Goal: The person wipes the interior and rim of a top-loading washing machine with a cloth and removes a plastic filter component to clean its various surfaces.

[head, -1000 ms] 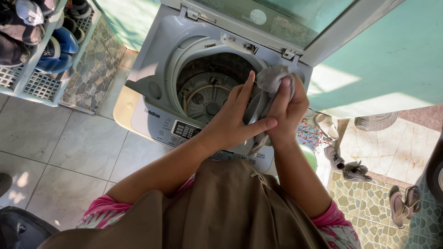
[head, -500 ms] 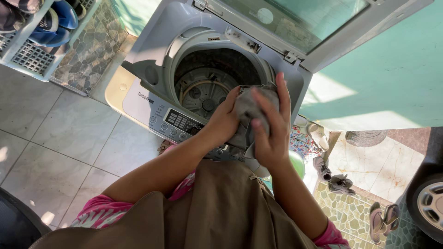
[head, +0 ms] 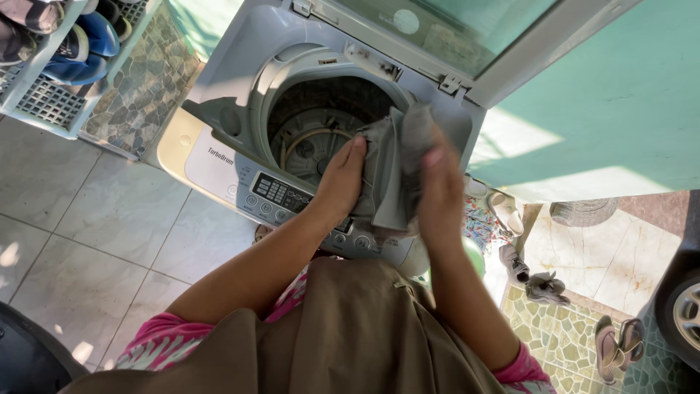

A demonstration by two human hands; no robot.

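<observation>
Two hands [head: 386,186], washer [head: 240,87] beneath

Pale tiled floor [head: 109,226] carries top-loading washing machine [head: 240,109], lid raised. White slatted shoe rack [head: 44,95] stands at upper left of floor, beside strip of pebble-pattern tiling [head: 146,80]. To right, marble-look slab [head: 620,248] meets second patch of pebble tiling [head: 561,328]. Grey shoes [head: 532,277] lie scattered along slab's edge, pair of sandals [head: 618,343] on pebble patch nearby. Vehicle wheel [head: 682,306] rests at far right edge.
</observation>
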